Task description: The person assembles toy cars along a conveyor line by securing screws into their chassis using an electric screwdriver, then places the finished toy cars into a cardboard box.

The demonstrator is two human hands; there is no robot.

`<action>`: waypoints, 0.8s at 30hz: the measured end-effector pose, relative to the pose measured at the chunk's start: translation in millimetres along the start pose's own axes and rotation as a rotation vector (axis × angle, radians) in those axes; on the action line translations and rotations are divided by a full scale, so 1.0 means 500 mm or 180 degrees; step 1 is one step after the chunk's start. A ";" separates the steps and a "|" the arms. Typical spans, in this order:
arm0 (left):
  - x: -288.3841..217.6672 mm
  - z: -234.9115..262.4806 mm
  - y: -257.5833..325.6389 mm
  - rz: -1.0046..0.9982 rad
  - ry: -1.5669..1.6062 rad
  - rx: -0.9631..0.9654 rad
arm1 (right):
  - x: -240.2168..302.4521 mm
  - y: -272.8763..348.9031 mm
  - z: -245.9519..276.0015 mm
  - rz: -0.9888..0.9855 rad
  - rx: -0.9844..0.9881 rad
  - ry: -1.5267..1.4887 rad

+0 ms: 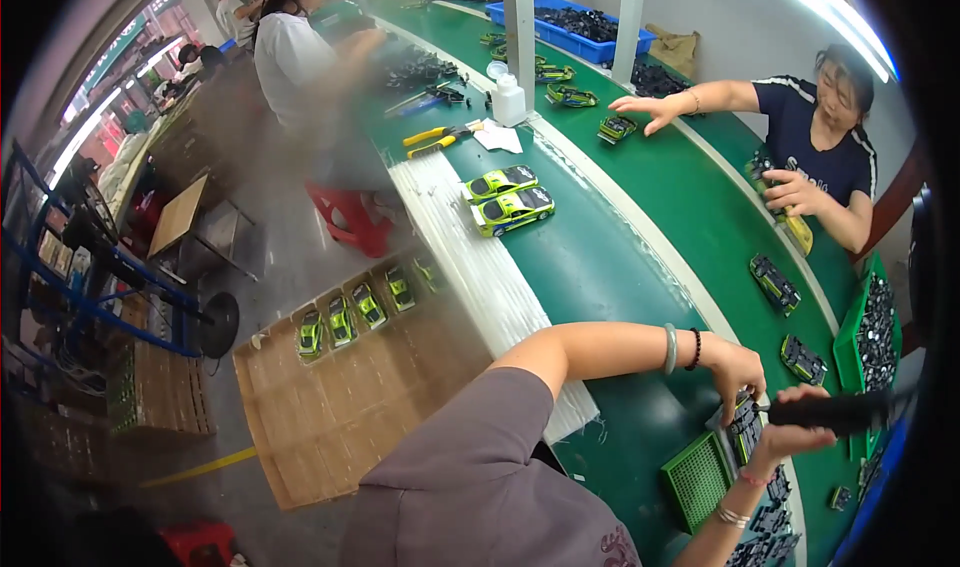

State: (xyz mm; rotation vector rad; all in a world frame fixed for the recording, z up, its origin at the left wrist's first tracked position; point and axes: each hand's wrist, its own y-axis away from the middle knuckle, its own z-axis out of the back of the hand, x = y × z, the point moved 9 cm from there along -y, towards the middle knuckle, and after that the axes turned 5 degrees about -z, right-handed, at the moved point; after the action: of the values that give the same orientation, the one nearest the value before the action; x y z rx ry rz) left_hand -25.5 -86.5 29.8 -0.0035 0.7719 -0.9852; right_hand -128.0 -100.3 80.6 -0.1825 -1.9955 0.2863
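Note:
My left hand (737, 370), with a pale bangle and a dark bead bracelet at the wrist, is closed on an upturned toy car (745, 429), black underside showing. In my right hand (790, 437) is a black electric screwdriver (840, 413), lying sideways with its narrow tip at the toy car. Just below the car stands a green perforated basket (698, 479). Several black car chassis parts (770, 527) lie beside my right wrist. On the green belt beyond my hands rest an upturned toy car (803, 359) and another toy car (775, 283).
Two lime-green toy cars (512, 207) stand on the bench by yellow-handled pliers (435, 137) and a white bottle (508, 100). A cardboard tray (330, 417) holds several cars. Across the belt a co-worker's hand (650, 112) reaches over a car. A green crate (850, 342) holds black parts.

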 end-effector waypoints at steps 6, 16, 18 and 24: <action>-0.026 0.134 0.010 -0.0255 0.1927 -0.0933 | 0.198 0.080 0.116 0.0593 0.0512 -0.0405; 0.065 0.374 0.114 0.0854 -0.0612 -0.0858 | 0.106 0.208 0.334 0.0472 -0.0630 0.0067; 0.056 0.375 0.115 0.0532 -0.1270 -0.0619 | 0.107 0.201 0.311 0.0557 -0.0862 0.0424; 0.186 0.239 0.064 0.1375 -0.2066 0.0614 | 0.131 0.223 0.313 0.0514 -0.0843 0.0525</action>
State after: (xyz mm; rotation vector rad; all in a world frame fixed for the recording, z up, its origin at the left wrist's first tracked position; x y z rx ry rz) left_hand 97.9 -177.0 53.0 0.0098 0.0682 -0.5832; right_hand -297.4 4.5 42.0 -0.5211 -1.8519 0.1040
